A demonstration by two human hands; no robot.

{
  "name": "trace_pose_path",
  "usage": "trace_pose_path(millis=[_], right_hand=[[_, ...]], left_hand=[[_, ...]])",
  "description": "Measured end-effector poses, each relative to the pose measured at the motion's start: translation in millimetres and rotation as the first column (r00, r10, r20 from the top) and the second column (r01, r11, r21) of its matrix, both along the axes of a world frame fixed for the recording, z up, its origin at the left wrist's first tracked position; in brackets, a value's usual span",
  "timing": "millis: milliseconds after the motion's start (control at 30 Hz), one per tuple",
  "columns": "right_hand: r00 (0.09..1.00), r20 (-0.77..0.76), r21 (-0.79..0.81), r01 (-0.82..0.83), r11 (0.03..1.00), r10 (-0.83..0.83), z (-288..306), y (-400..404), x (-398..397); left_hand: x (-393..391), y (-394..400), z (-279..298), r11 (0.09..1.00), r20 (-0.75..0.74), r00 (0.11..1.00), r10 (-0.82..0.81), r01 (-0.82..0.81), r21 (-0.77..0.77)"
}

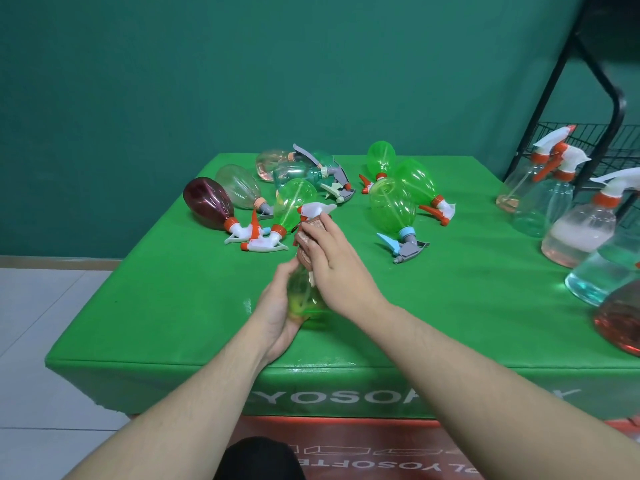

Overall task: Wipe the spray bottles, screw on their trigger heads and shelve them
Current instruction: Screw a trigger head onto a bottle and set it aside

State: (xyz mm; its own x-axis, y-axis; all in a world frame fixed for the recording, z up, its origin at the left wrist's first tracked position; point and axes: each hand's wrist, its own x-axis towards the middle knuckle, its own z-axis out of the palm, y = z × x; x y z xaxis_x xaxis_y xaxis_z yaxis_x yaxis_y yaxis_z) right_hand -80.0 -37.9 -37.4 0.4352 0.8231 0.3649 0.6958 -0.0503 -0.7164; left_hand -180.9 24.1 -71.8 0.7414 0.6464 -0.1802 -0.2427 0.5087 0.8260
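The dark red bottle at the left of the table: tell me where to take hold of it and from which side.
Grip the dark red bottle around its wide belly, coming from above. It lies on its side on the green table, belly toward the back left, its white and orange trigger head toward the front; the left side is free of other bottles.

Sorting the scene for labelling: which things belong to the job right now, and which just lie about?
In hand:
left hand gripping green bottle
right hand pressing brown cloth on it

Lying about:
dark red bottle
blue-collared green bottle
shelved bottles
black rack
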Motion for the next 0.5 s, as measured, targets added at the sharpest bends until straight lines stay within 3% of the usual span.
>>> trace_pose_path(millis=[133, 333, 500], right_hand=[[0.999, -0.039, -0.032, 0.03, 0.999, -0.031, -0.3, 3.0, -3.7], [0.964, 0.259, -0.019, 0.07, 0.997, -0.063, -18.6, -18.4, -17.8], [0.942, 0.335, -0.088, 0.069, 0.994, -0.036, -27.8, -41.7, -28.0]], left_hand=[[-0.6, -1.1, 0.2, 1.0, -0.022, 1.0, 0.011, -0.011, -0.006], [0.2, -0.4, -2.5, 0.999, -0.033, 0.999, 0.035, -0.035, 0.008], [-1.2, -3.7, 3.2, 1.0, -0.024, 0.999, 0.027, -0.027, -0.014]])
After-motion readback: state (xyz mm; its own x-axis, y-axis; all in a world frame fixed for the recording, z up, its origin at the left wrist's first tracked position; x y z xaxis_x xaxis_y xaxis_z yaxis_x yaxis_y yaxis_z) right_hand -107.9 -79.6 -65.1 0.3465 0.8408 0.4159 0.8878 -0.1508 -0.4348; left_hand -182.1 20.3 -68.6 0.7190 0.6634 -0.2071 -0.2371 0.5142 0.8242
